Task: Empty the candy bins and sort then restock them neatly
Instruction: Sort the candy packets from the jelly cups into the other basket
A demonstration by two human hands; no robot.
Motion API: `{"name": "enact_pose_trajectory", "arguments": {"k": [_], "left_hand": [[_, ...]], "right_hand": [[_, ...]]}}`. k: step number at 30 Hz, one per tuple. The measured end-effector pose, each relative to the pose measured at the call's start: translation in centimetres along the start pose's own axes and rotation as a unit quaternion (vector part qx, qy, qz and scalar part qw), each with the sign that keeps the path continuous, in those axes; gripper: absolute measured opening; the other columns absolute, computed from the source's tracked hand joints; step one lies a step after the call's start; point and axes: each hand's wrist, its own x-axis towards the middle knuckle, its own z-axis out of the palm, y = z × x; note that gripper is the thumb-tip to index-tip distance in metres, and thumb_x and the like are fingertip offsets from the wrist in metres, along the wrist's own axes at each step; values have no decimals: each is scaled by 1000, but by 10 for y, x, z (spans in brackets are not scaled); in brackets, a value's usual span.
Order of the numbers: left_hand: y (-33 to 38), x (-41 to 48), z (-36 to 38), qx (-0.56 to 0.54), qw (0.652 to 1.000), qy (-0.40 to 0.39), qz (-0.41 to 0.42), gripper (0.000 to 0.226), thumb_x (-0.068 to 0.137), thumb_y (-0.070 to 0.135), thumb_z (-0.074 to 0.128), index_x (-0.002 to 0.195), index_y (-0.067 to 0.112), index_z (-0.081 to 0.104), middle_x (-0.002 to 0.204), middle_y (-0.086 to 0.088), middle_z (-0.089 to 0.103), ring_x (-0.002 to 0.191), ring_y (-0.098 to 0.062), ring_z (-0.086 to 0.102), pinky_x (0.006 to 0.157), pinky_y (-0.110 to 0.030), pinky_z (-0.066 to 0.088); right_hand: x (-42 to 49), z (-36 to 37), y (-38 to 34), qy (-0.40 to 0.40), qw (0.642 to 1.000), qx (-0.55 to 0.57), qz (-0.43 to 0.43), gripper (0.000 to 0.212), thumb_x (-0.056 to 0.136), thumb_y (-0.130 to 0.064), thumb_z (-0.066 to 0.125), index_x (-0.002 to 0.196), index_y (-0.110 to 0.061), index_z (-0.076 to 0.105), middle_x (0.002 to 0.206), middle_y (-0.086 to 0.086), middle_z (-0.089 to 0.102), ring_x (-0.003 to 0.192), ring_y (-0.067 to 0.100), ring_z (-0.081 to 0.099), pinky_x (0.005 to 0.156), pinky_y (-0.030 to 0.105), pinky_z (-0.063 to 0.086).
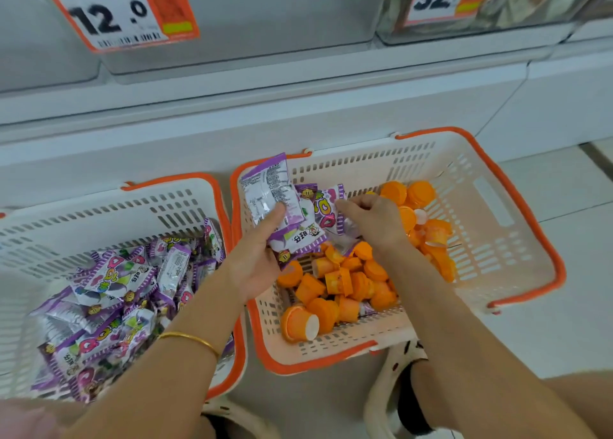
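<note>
The sorting step is in hand: 2 orange-rimmed baskets sit side by side on the floor below the shelf, and the mixed sweets are being split by kind. The left basket (99, 216) holds only a heap of purple packets (116, 289). The right basket (491, 239) holds mostly orange jelly cups (348, 282), with a few purple ones mixed in at its far left side. The left hand (262, 259) is closed around a bundle of purple packets (282, 206), thumb on top, held over the right basket near its left wall. The right hand (371, 219) reaches in just beside it, fingers curled down and pinching a loose purple packet (326, 206) that lies against the bundle. Judging by how few purple wrappers show among the cups, this basket is close to sorted, though some may be buried under the orange pile. The next move calls for adding that 1 packet to the bundle without letting the slippery foil stack fan out, then carrying the lot left over both rims and dropping it on the purple heap. Above, the clear bin (265, 23) beside the 12.0 price tag (109, 13) looks empty, so restocking has not yet begun.
</note>
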Motion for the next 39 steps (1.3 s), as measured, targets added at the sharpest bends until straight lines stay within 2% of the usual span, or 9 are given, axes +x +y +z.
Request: {"name": "enact_pose_trajectory", "arguments": {"k": [3, 7, 15, 21, 24, 28, 32, 35, 39], "left_hand": [[-2, 0, 3, -3, 1000, -13, -4, 43, 84, 41, 51, 122, 22, 60, 109, -7, 71, 87, -22, 71, 63, -39, 58], [-5, 6, 5, -6, 1000, -14, 12, 47, 85, 37, 55, 129, 21, 55, 121, -11, 66, 109, -30, 64, 92, -57, 49], [-3, 12, 2, 18, 995, 83, 61, 60, 71, 30, 66, 129, 18, 56, 116, -10, 68, 89, -20, 71, 61, -27, 57], [9, -1, -6, 25, 991, 101, 81, 60, 70, 31, 66, 127, 16, 58, 109, -9, 70, 84, -17, 72, 59, -26, 56], [25, -24, -14, 15, 989, 106, 106, 29, 78, 30, 62, 105, 20, 65, 88, -1, 75, 77, -14, 72, 58, -26, 57], [51, -63, -36, -22, 973, 169, 154, 19, 80, 35, 63, 94, 23, 67, 85, 2, 74, 80, -14, 70, 79, -34, 55], [65, -94, -82, -64, 943, 273, 180, 74, 64, 45, 78, 129, 19, 55, 123, -5, 63, 107, -23, 62, 84, -44, 53], [58, -103, -109, 13, 946, 318, 60, 139, 32, 57, 88, 150, 29, 18, 151, -8, 31, 128, -40, 42, 92, -61, 42], [31, -81, -101, 176, 895, 400, 93, 116, 74, 36, 79, 151, 22, -6, 155, -3, 22, 138, -29, 31, 110, -52, 30]], "right_hand": [[-3, 5, 7, -64, 990, 80, 92, 22, 87, -22, 69, 84, 0, 68, 87, 30, 65, 77, 50, 58, 68, 41, 53], [-4, 7, 17, -118, 969, 169, 134, 29, 91, -26, 61, 106, -1, 65, 110, 19, 68, 98, 35, 67, 81, 46, 56], [-3, 4, 25, -168, 968, 145, 118, 36, 98, -41, 44, 111, -15, 66, 103, 3, 70, 93, 20, 66, 76, 35, 56], [-9, 20, 8, -173, 965, 164, 110, 41, 98, -39, 44, 120, -10, 62, 110, 8, 68, 100, 24, 63, 89, 43, 52], [-14, 35, -13, -206, 955, 191, 95, 40, 100, -39, 38, 110, -11, 66, 97, 3, 70, 92, 21, 62, 82, 38, 52], [-22, 64, -37, -235, 948, 205, 68, 40, 100, -40, 37, 106, -12, 65, 97, 6, 70, 92, 22, 66, 83, 41, 55], [-33, 88, -43, -250, 943, 205, 75, 40, 100, -41, 38, 108, -10, 63, 104, 10, 66, 98, 25, 66, 84, 40, 55], [-39, 93, -36, -251, 944, 193, 91, 40, 99, -41, 41, 109, -9, 62, 102, 11, 66, 96, 27, 66, 85, 43, 55], [-32, 70, -17, -173, 959, 184, 126, 37, 100, -38, 44, 111, -7, 60, 101, 11, 65, 94, 29, 65, 80, 41, 56]]}}
